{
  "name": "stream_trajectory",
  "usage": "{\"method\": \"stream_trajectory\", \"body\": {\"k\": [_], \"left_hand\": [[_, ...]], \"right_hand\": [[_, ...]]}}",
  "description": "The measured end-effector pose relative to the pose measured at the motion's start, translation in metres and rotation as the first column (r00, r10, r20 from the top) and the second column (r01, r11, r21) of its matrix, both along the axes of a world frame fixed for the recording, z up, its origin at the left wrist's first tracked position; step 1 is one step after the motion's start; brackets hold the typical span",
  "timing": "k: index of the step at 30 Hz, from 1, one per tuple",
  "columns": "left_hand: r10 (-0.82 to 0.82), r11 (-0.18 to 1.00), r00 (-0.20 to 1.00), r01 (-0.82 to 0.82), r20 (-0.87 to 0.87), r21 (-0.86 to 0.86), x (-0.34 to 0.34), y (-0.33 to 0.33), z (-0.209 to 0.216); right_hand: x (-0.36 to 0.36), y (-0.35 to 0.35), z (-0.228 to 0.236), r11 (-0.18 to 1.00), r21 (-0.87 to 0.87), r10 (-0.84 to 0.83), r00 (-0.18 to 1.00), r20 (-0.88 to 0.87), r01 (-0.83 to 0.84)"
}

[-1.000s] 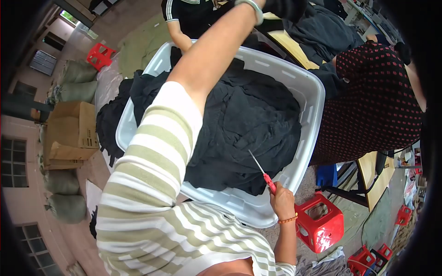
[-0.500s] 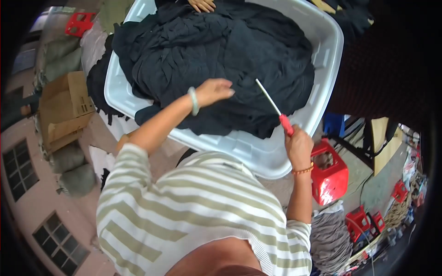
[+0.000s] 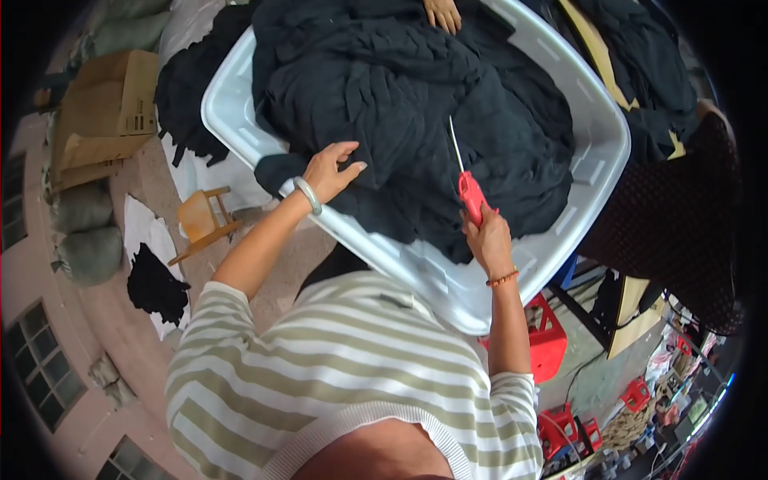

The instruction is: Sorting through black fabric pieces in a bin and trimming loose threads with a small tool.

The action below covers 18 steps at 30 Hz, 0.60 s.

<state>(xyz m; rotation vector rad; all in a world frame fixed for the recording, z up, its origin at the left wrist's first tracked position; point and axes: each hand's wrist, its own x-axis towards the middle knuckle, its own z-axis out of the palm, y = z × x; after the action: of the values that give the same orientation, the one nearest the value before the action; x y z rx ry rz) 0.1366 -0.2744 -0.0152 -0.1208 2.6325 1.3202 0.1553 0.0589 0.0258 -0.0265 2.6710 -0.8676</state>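
A large pale white-blue plastic tub (image 3: pixel 400 256) stands in front of me, heaped with black cloth (image 3: pixel 384 112). In my right hand (image 3: pixel 489 238) is a red-handled tool (image 3: pixel 472 194). Its long, thin metal shaft points away from me over the cloth, and I cannot tell whether it is a blade or a rod. My left hand (image 3: pixel 328 172) hovers at the near left part of the heap, thumb and fingers apart, holding nothing. Whether its fingertips touch the cloth I cannot tell. At the far side, another person's hand (image 3: pixel 442 14) rests on the cloth.
Left of the tub are a small wooden chair (image 3: pixel 204 216), a cardboard box (image 3: pixel 104 116) and black cloth pieces on white sheeting. A red plastic stool (image 3: pixel 546 340) stands by the tub's near right side. Beyond its right rim is a person in dark clothing (image 3: pixel 680 216).
The view has shifted, bringing the wooden chair into sight. My left hand has drawn back toward the tub's near left rim. The tool now points more steeply away from me.
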Motion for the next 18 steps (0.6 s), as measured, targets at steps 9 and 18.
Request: {"method": "stream_trajectory", "body": {"k": [9,18], "left_hand": [[0.119,0.915,0.992,-0.127,-0.044,-0.383,-0.030,-0.003,-0.043],[-0.130,0.991,0.987,0.128,0.091,0.027,0.034,0.075,-0.019]], "right_hand": [[-0.041,-0.069,-0.019,0.998,-0.062,0.027,0.996,0.084,-0.022],[-0.082,-0.164,-0.036,0.986,0.168,0.045,0.981,-0.190,-0.013]]}}
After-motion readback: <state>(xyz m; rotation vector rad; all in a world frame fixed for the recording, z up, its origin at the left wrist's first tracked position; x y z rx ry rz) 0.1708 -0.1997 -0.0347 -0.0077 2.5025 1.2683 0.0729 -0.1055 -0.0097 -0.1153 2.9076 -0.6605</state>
